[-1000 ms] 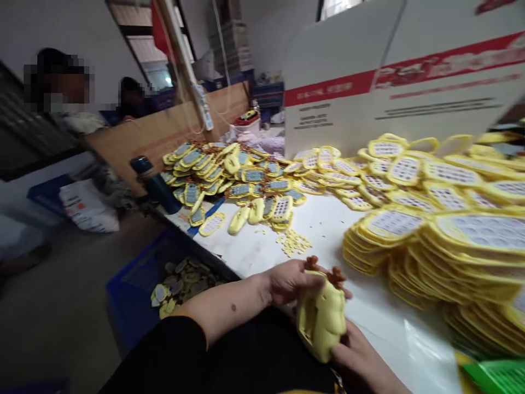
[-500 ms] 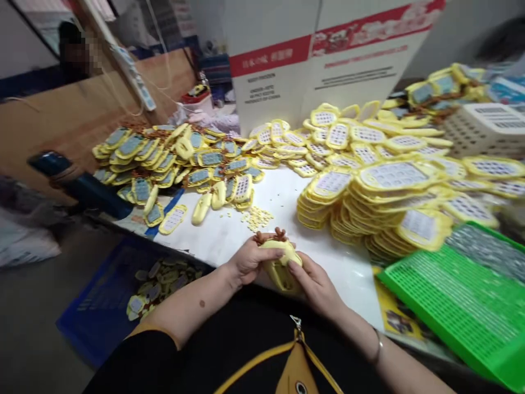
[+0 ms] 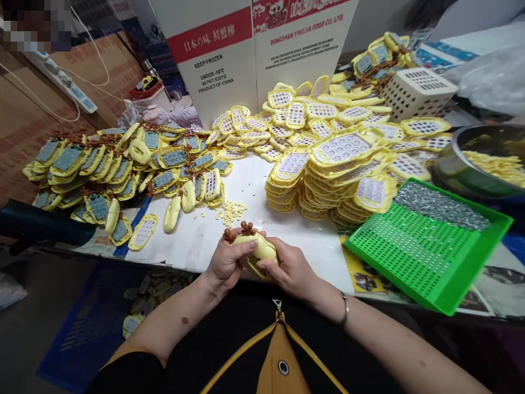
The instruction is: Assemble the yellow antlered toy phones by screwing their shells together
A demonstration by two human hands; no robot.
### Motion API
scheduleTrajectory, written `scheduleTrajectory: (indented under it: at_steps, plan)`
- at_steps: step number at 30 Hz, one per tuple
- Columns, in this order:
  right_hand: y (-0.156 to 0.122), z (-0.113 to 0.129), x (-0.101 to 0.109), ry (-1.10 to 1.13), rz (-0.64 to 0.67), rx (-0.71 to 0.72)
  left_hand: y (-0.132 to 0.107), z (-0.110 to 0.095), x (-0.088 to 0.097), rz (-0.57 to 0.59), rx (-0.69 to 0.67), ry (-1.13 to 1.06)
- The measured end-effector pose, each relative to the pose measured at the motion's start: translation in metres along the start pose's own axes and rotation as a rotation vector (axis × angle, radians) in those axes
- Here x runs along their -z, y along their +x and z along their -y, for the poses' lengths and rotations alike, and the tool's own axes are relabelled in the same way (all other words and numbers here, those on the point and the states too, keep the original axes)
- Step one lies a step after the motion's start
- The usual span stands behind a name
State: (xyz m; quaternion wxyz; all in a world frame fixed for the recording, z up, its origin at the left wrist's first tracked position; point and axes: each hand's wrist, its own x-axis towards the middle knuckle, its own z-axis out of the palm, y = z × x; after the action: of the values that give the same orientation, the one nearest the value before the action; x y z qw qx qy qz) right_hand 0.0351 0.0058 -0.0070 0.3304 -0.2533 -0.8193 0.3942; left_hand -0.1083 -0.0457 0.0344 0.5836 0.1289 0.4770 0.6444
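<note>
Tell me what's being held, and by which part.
A yellow toy with brown antlers: the left grip holds it near the antlers, the right grip toward its other end.

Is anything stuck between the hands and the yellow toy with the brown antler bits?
Nothing that I can see. The left hand and right hand both hold the yellow toy directly. Its far side is hidden, so I can't check there.

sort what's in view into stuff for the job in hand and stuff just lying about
Likely the job:
yellow casing held by the left hand and right hand
stacked yellow casings
loose yellow pieces
green tray
silvery bits

Probably just lying about:
dark bottle
power strip
</note>
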Motion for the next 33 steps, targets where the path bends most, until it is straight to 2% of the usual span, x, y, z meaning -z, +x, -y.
scheduleTrajectory:
  at_steps: [4, 9, 13, 19, 21, 26, 33]
  plan:
    - [0.002, 0.003, 0.003, -0.104, -0.007, 0.012, 0.000, 0.000, -0.003, -0.023, 0.024, -0.037]
    - [0.010, 0.008, 0.014, -0.060, 0.051, 0.023, 0.003, -0.002, -0.001, -0.059, -0.034, -0.130]
    - [0.007, 0.009, 0.015, -0.133, 0.019, 0.044, 0.006, -0.004, 0.003, -0.077, -0.035, -0.209]
    - [-0.001, 0.004, 0.008, -0.303, -0.157, 0.316, 0.005, -0.002, 0.001, -0.002, -0.086, -0.193]
    - [0.000, 0.003, 0.008, -0.254, -0.152, 0.298, 0.005, -0.003, 0.001, 0.021, -0.080, -0.180]
    - [0.003, 0.001, 0.012, -0.009, -0.037, 0.110, 0.005, -0.005, 0.002, -0.012, -0.045, -0.218]
    - [0.000, 0.000, 0.014, 0.123, -0.075, 0.066, 0.005, -0.001, 0.004, -0.037, -0.116, -0.318]
